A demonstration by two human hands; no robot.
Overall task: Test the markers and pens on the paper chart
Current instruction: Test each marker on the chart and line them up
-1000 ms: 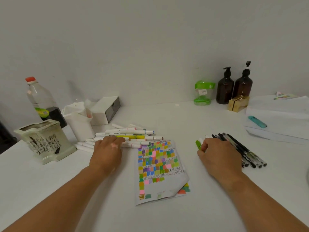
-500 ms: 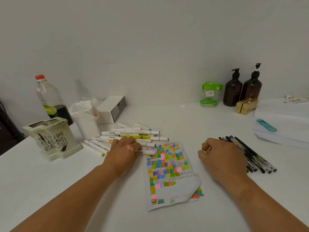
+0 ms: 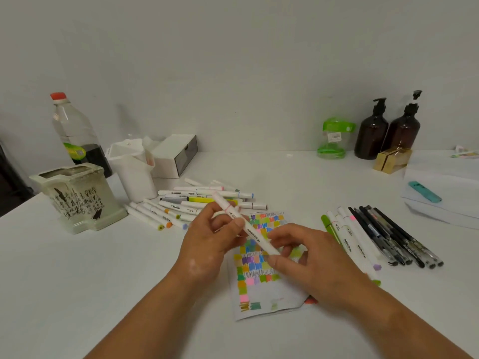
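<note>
Both hands have lifted off the table (image 3: 77,281) and met above the paper chart (image 3: 269,294). We see the left hand (image 3: 204,244) with its fingers (image 3: 212,212) wrapped round the upper barrel of one white marker (image 3: 251,233); the right hand (image 3: 318,265) pinches its lower end. We judge uncapping comes next. Right fingers hide the lower cap and its colour; both hands cover much of the chart.

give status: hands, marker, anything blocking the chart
Left hand and right hand both grip one white marker. Marker held over paper chart. Hands cover part of chart.
</note>
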